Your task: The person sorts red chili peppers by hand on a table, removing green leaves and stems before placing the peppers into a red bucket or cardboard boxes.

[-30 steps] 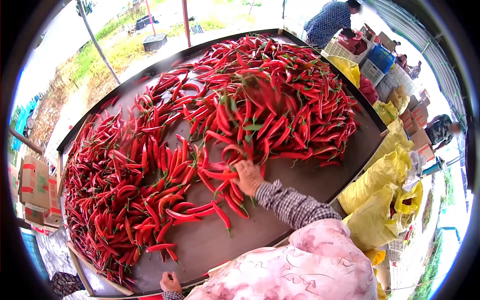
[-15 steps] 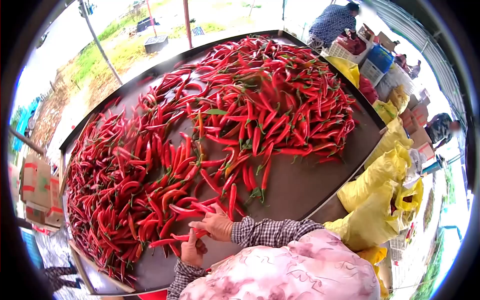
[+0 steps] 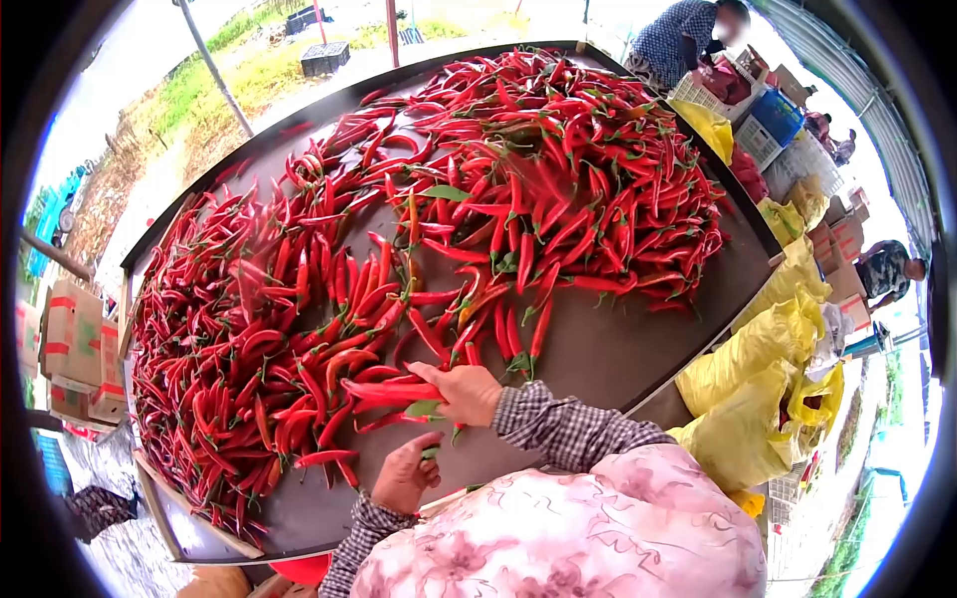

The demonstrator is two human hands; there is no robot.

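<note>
Red chili peppers cover much of the dark table in two joined heaps, a left heap and a far heap. At the near edge of the left heap, my right hand is closed on a few chili peppers, its index finger stretched along them. A green leaf shows just under its fingers. Lower and to the left, my left hand is curled closed around a chili pepper, with a bit of green showing at the fingers.
A raised dark rim borders the table. Yellow sacks stand along its right side, with crates behind. Cardboard boxes are stacked at the left. One person bends over crates; another person is farther right.
My right hand has moved up and to the right, with chili peppers in its grip. My left hand has shifted slightly right, away from the chili pepper it was touching.
</note>
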